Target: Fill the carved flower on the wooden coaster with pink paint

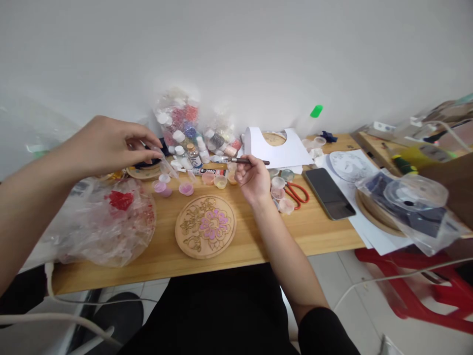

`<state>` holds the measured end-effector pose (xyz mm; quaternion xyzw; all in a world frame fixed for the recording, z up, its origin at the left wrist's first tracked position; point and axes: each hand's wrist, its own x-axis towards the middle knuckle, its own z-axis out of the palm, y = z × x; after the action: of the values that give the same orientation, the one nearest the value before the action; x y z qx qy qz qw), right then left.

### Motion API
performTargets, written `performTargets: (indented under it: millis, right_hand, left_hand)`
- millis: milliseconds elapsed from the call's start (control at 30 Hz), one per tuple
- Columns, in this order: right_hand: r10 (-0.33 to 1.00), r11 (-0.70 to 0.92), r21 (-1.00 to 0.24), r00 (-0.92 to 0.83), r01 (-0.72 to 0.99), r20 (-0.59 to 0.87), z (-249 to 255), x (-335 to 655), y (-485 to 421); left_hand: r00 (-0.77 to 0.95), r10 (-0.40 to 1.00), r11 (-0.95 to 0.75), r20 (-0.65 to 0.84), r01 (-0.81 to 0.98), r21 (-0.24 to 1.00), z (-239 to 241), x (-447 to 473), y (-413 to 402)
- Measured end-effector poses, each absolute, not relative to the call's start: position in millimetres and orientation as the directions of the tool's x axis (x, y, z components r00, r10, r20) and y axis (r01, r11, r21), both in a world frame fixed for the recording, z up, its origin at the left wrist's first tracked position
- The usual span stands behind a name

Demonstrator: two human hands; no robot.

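Observation:
My left hand (121,145) is raised above the left side of the table, its thumb and fingers pinching a clear plastic piece (164,160) whose exact kind I cannot make out. Below it are small cups of pinkish-purple material (186,189). In my right hand (254,178) lies a slim dark-handled tool (242,160), held level, with its pale shiny tip pointing left; whether that tip is a brush or a blade is unclear. Between my forearms, a round wooden disc (190,246) lies flat, bearing a gold-outlined flower design with purple petals.
Behind the cups stand small bottles (194,157), a B-7000 glue tube (212,172) and bags of coloured beads (181,116). Crumpled plastic (99,222) covers the table's left. To the right are red-handled scissors (301,194), a phone (330,193) and a clear spool (416,191).

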<state>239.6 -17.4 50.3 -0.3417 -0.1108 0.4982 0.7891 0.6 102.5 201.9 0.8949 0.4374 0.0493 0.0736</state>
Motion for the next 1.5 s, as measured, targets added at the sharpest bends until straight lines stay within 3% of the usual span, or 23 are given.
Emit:
performTargets:
  millis: [300, 1500]
  right_hand:
    - [0.863, 0.265, -0.666, 0.479, -0.697, -0.158, 50.2, 240.4, -17.7]
    - [0.851, 0.246, -0.657, 0.483, -0.712, -0.206, 53.6, 238.3, -19.9]
  left_hand:
    - [0.608, 0.793, -0.607, 0.034, 0.784, 0.132, 198.0, 5.2, 102.9]
    - [0.665, 0.742, -0.668, 0.089, 0.719, 0.193, 194.2, 14.4, 100.8]
